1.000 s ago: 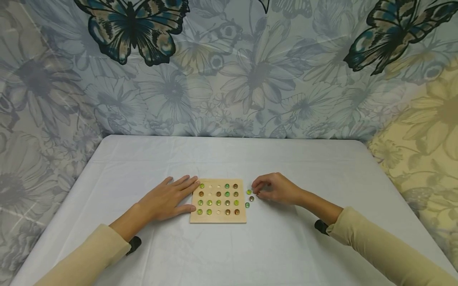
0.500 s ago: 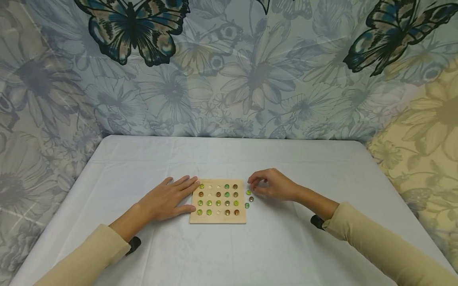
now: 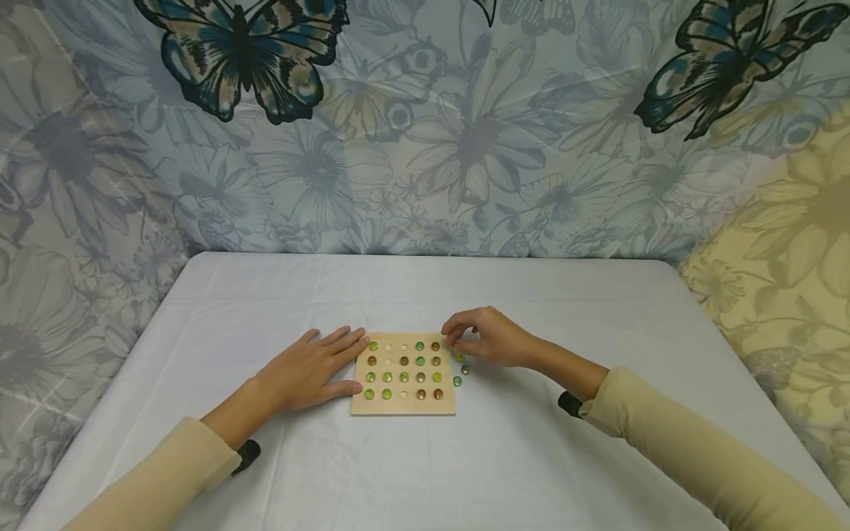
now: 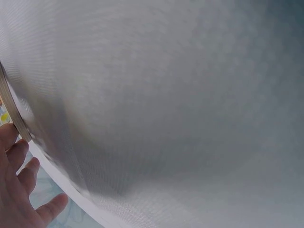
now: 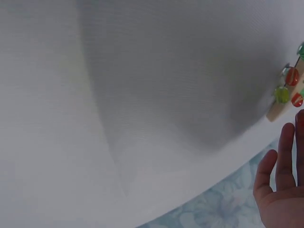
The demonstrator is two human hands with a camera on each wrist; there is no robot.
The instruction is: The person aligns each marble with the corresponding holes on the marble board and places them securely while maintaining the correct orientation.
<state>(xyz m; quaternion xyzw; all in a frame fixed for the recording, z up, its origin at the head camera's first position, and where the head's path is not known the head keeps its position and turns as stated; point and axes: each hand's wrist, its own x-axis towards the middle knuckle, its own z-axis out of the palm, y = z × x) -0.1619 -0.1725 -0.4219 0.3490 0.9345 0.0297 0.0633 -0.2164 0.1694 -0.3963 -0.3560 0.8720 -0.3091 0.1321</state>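
A grey-blue cloth backdrop [image 3: 319, 192] printed with flowers hangs behind a white-covered table [image 3: 332, 479], a dark butterfly [image 3: 242, 59] in its upper left and another butterfly [image 3: 737, 70] in its upper right. At the left, a beige sleeve [image 3: 159, 472] leads to the left hand [image 3: 308, 372], palm down, its straight fingers spread apart, fingertips and thumb touching the left edge of a wooden board [image 3: 403, 407]. The board lies flat on the table between the hands, with green and brown marbles [image 3: 403, 377] in its hollows; the third row from the far side is full. The right hand [image 3: 488, 337] reaches over the far right corner, index finger bent toward the thumb; whether they pinch anything cannot be told. Just beside the board's right edge, below that hand, lie three loose marbles [image 3: 465, 369]. A second beige sleeve [image 3: 690, 442] runs off at the lower right.
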